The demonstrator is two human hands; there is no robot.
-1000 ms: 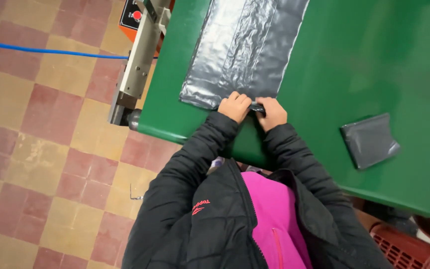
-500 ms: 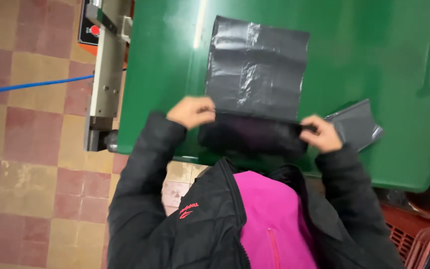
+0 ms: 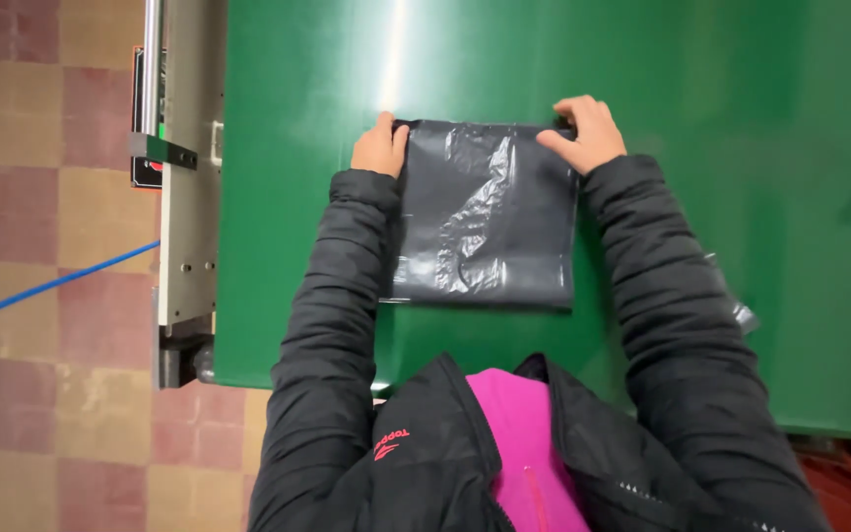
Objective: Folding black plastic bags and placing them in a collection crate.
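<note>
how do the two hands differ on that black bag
The left hand lies curled at the far left corner of the black bag; the right hand sits slightly farther up, fingers spread over the far right corner. Both press the bag onto the green table.

Metal rail (image 3: 187, 197) (grey), blue cable (image 3: 51, 286), tiled floor (image 3: 41, 424).

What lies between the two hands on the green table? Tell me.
In the head view, the folded black plastic bag spans the gap: the left hand and right hand press its far corners on the green table.
</note>
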